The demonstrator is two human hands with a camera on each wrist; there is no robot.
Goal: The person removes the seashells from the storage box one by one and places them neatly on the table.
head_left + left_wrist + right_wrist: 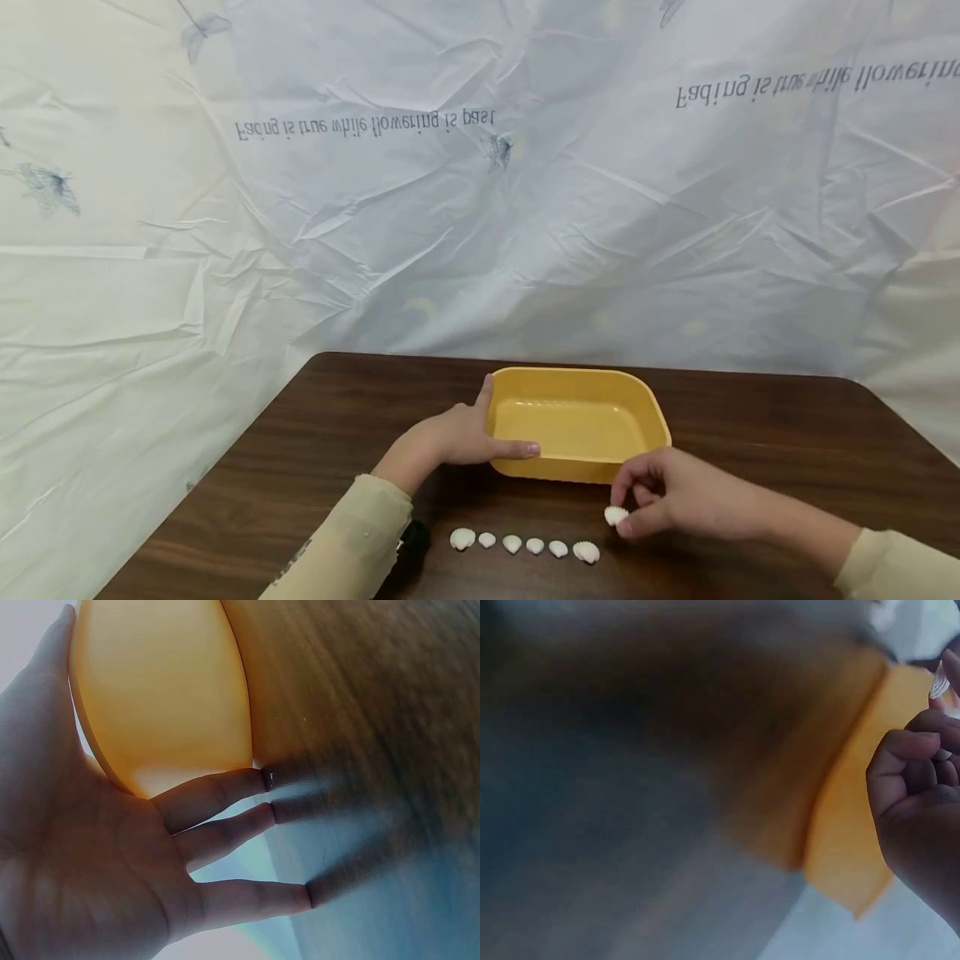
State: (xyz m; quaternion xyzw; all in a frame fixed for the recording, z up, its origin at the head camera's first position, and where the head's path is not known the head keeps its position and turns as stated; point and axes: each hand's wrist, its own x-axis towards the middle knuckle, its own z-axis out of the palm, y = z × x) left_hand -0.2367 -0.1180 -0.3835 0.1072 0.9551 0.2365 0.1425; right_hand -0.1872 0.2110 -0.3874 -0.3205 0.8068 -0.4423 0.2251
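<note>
Between the thumb and fingers of my right hand point(678, 496) is a white ribbed seashell point(617, 516), pinched close in front of a yellow plastic basin point(581, 471). The right wrist view also has the shell point(939, 681) at its right edge, by the fingertips. My left hand point(468, 435) rests against the basin's left end, thumb along the front rim. Its fingers point(251, 895) are straight and spread in the left wrist view, their tips down at the table. Several white seashells point(512, 544) lie in a row on the table, left of the held one.
The dark wood-grain table point(360, 400) bears the basin near its far edge. Behind it hangs a creased pale sheet point(570, 250) with printed lettering. A black item point(414, 540) is partly hidden by the left sleeve point(345, 533).
</note>
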